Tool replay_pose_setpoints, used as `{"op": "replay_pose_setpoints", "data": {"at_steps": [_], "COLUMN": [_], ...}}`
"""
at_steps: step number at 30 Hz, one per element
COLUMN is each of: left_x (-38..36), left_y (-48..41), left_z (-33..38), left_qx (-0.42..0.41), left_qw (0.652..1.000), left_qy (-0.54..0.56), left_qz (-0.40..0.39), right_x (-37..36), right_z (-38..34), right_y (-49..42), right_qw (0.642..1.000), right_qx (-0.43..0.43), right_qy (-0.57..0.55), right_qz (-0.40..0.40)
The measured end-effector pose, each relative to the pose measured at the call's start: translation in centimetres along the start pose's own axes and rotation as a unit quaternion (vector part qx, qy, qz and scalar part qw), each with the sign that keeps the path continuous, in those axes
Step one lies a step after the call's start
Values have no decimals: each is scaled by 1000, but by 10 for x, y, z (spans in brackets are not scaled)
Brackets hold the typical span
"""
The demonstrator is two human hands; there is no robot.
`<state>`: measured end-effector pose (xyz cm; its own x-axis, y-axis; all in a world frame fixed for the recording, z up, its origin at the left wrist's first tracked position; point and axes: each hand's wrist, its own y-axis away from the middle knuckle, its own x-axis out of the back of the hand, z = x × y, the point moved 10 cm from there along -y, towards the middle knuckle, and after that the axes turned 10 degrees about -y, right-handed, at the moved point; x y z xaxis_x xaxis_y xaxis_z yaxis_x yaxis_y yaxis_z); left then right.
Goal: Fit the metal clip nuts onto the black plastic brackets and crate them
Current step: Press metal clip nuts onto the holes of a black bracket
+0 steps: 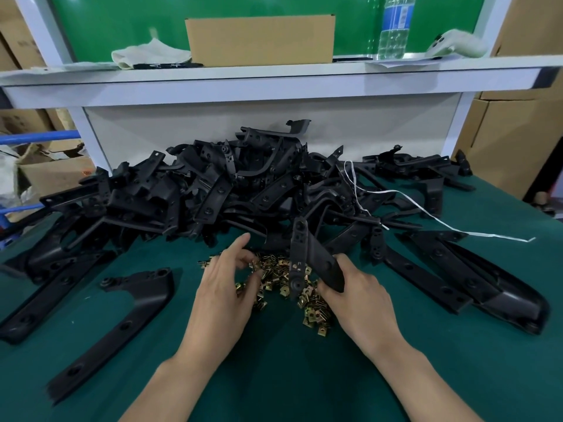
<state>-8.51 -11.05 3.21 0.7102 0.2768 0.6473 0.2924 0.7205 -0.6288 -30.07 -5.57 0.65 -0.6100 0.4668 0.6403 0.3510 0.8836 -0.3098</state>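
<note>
Nothing really readable here tbh. The water bottle [394,25] on the shelf has a blue label, but the print's too blurry, and the cardboard boxes [23,48] on the left only show smudgy markings.

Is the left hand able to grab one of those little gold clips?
Probably yes. The left hand is right at the pile of clips, touching them, and nothing covers that side.

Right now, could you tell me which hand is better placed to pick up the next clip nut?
The left hand: its fingers are at the clip nuts, while the right hand grips a bracket.
</note>
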Motion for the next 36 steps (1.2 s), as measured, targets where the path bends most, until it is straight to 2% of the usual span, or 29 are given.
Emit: {"op": "replay_pose_setpoints", "data": {"at_steps": [6, 16, 20, 22, 24, 27, 29, 32, 36], "left_x": [9, 6, 9, 12, 7, -14, -21, -21, -20], "left_y": [1, 2, 0, 0, 4, 13, 16, 16, 17], "left_z": [-6, -9, -16, -26, -35, -33, -23, -12, -5], "left_qx": [38, 62, 132, 187, 250, 327, 342, 342, 339], "left_qw": [992, 991, 976, 956, 920, 831, 785, 755, 745], "left_qy": [116, 120, 171, 221, 300, 450, 515, 558, 573], "left_qz": [42, 23, 30, 49, 45, -8, -28, -38, -53], "right_x": [-1, -1, -1, -1, -1, -2, -2, -1, -2], "right_z": [2, 2, 1, 2, 2, 2, 1, 0, -2], "right_y": [-1, -1, -1, -1, -1, -1, 0, 0, 1], "right_qw": [1000, 1000, 1000, 1000, 1000, 1000, 1000, 1000, 1000], "right_qx": [-4, 3, 6, 5, 1, 1, 4, 9, 19], "right_qy": [-1, 4, 3, 1, 1, 2, 0, -3, 6], "right_qz": [2, 4, 3, 2, 1, -1, -3, -3, -7]}}
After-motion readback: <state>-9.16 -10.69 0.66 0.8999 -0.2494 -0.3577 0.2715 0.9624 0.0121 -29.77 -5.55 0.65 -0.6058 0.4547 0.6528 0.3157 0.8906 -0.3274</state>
